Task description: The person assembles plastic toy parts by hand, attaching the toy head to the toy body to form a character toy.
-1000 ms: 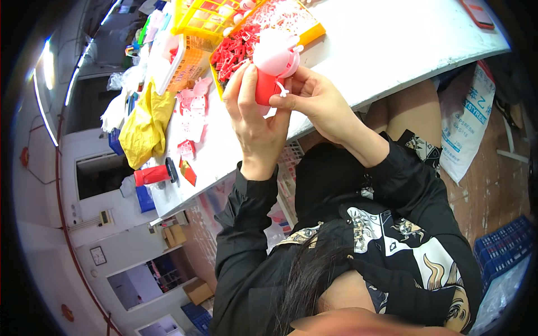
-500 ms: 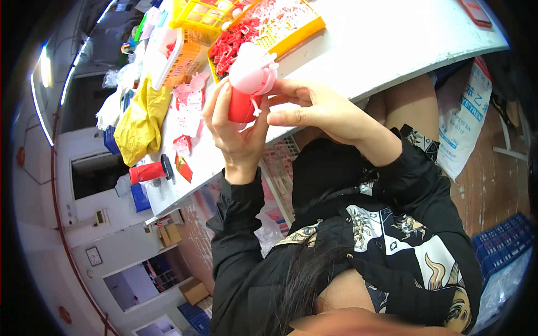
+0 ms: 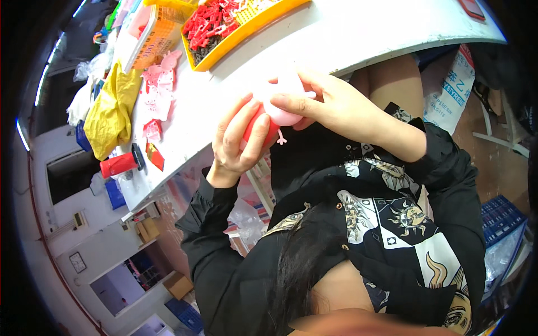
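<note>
Pink-and-red toy figure point(image 3: 273, 115) is sitting between both our hands, just off the tabletop point(image 3: 358, 39) edge. We're wrapping the left hand point(image 3: 238, 143) around its red lower body and closing the right hand point(image 3: 330, 103) over the pink head, long axis tilting up-right.

**Bare strip beside the yellow tray**

Right of the yellow tray point(image 3: 255, 29), the white table point(image 3: 358, 33) lies bare to its edge. Left of the tray, pink plastic pieces point(image 3: 157, 89), a yellow bag point(image 3: 112, 112) and a red roll point(image 3: 119, 164) crowd the surface.
</note>
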`<state>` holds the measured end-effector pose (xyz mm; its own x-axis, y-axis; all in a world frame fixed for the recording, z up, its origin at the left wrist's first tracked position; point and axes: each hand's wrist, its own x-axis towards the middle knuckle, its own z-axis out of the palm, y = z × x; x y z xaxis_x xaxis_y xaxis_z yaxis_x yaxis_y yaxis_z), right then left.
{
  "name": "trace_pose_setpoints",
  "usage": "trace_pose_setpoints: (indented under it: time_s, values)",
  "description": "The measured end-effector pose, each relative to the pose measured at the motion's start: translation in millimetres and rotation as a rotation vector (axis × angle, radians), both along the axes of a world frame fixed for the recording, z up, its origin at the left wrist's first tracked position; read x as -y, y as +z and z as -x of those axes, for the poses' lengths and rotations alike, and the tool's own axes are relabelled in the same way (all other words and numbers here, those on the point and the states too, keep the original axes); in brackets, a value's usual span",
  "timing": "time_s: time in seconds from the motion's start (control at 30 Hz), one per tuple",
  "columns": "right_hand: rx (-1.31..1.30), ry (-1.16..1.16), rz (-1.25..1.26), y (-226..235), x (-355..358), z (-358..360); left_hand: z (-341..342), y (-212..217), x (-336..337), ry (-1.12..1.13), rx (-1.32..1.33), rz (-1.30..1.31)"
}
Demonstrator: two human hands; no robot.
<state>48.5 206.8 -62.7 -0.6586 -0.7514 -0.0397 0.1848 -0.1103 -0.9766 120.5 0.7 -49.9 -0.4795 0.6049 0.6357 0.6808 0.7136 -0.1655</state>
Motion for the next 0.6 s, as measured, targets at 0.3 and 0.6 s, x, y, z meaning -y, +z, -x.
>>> trace_pose_setpoints:
  time_s: [0.3,0.6]
  values:
    - [-1.082,-0.172,0.094,9,-15,-6,-21,8,4,0.0,0.129,-0.196]
    - [-1.601,-0.121,0.066,8,-10,-11,-41,2,1,0.019,0.336,-0.212]
